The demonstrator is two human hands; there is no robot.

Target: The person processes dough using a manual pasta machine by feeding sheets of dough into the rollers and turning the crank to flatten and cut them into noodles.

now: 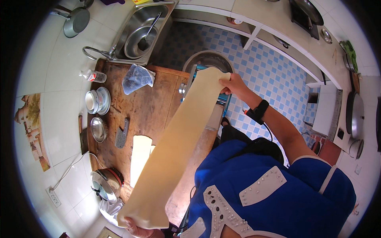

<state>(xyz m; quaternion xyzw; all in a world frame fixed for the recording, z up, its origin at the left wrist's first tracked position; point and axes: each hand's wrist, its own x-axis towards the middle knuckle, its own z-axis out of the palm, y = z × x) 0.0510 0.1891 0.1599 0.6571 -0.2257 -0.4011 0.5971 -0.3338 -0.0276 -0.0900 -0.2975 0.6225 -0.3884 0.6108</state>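
Note:
A long, wide sheet of pale dough (pixel 172 142) stretches through the air above the wooden table, between my two hands. My right hand (pixel 233 86), with a black strap on the wrist, pinches one corner of its far end. At the near end, my left hand (pixel 143 230) holds the sheet from below, its fingers mostly hidden. Under the far end stands a blue and steel dough-rolling machine (pixel 221 102) at the table's edge, partly covered by the sheet. On the table lies another piece of flat dough (pixel 140 154), brightly lit and partly hidden behind the raised sheet.
The wooden table (pixel 154 113) bears a cleaver (pixel 122 134), a metal bowl (pixel 98 129), stacked bowls (pixel 96 101), a plastic bottle (pixel 95 76), a blue cloth (pixel 138 78) and an electric pot (pixel 108 181). Past it are a steel sink (pixel 119 38) and a large basin (pixel 208 56).

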